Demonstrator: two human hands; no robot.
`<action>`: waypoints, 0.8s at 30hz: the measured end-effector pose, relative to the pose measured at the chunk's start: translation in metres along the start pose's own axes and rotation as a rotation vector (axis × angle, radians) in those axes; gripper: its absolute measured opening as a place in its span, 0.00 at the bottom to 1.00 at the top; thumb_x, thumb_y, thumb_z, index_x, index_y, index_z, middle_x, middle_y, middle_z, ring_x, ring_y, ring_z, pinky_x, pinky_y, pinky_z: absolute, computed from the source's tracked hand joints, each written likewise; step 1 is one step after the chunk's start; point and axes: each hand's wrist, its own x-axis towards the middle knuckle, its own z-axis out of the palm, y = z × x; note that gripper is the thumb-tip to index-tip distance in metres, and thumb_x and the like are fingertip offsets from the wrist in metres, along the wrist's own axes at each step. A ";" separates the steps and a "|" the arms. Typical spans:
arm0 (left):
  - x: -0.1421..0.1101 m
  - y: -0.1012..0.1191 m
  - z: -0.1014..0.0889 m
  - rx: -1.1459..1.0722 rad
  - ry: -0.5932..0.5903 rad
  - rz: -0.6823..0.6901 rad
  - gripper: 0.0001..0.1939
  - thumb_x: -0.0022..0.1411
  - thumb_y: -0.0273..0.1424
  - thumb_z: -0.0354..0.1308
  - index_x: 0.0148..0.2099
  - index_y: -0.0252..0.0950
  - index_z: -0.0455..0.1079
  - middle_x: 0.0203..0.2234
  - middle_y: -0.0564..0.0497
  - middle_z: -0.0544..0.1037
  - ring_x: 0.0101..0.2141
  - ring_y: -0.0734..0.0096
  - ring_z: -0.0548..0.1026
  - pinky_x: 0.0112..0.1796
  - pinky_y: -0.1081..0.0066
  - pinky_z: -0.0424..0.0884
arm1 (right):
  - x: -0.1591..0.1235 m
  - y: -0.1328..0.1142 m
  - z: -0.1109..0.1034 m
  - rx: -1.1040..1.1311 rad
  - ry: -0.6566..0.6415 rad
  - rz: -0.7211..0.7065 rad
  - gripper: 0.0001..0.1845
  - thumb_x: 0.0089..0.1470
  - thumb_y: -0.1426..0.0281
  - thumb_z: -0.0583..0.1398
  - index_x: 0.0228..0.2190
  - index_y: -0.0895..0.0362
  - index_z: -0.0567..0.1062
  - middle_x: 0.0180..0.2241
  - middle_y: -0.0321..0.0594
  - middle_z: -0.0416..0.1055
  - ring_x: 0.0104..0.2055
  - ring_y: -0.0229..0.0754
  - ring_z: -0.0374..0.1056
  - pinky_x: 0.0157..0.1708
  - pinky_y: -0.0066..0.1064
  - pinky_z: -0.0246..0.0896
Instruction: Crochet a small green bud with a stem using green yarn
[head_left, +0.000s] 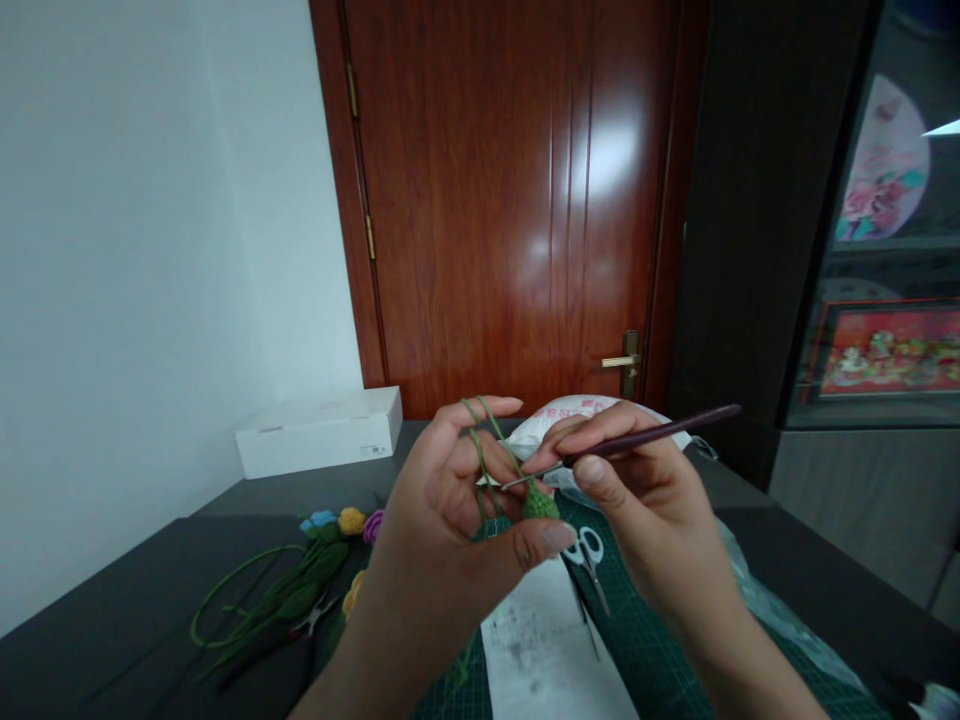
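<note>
My left hand [450,530] is raised in front of me with green yarn [481,450] looped over its fingers. Pinched between its finger and thumb is a small green crocheted piece [540,503]. My right hand [645,500] holds a crochet hook [645,438] with a dark slim handle. The metal tip of the hook reaches into the yarn near the crocheted piece. Both hands are close together above a green cutting mat [660,610], with a pair of scissors [589,560] lying just below them.
A printed paper sheet [544,650] lies on the mat. Crocheted flowers with green stems [300,590] and small pliers [315,615] lie on the dark table [112,610] to the left. Behind stand a white box [319,432], a white plastic bag [570,418] and a wooden door [510,200].
</note>
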 end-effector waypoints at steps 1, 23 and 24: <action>0.000 0.000 0.000 -0.010 0.000 0.000 0.37 0.45 0.16 0.75 0.56 0.40 0.69 0.29 0.56 0.78 0.33 0.72 0.79 0.35 0.76 0.77 | -0.001 0.001 0.002 -0.001 0.017 -0.021 0.01 0.63 0.69 0.65 0.38 0.51 0.78 0.36 0.33 0.79 0.41 0.36 0.76 0.44 0.29 0.71; 0.000 -0.001 0.001 -0.022 0.095 -0.053 0.37 0.42 0.18 0.76 0.54 0.37 0.69 0.27 0.59 0.76 0.27 0.74 0.75 0.27 0.76 0.76 | 0.003 0.006 0.003 0.234 -0.039 -0.024 0.03 0.68 0.66 0.58 0.38 0.50 0.72 0.33 0.35 0.79 0.38 0.42 0.75 0.42 0.37 0.68; -0.001 -0.001 0.002 0.023 0.122 -0.031 0.37 0.43 0.17 0.76 0.55 0.37 0.69 0.28 0.58 0.76 0.27 0.75 0.76 0.28 0.77 0.76 | 0.003 0.005 0.003 0.198 -0.034 -0.049 0.03 0.68 0.68 0.58 0.38 0.50 0.72 0.34 0.36 0.79 0.38 0.42 0.75 0.42 0.37 0.69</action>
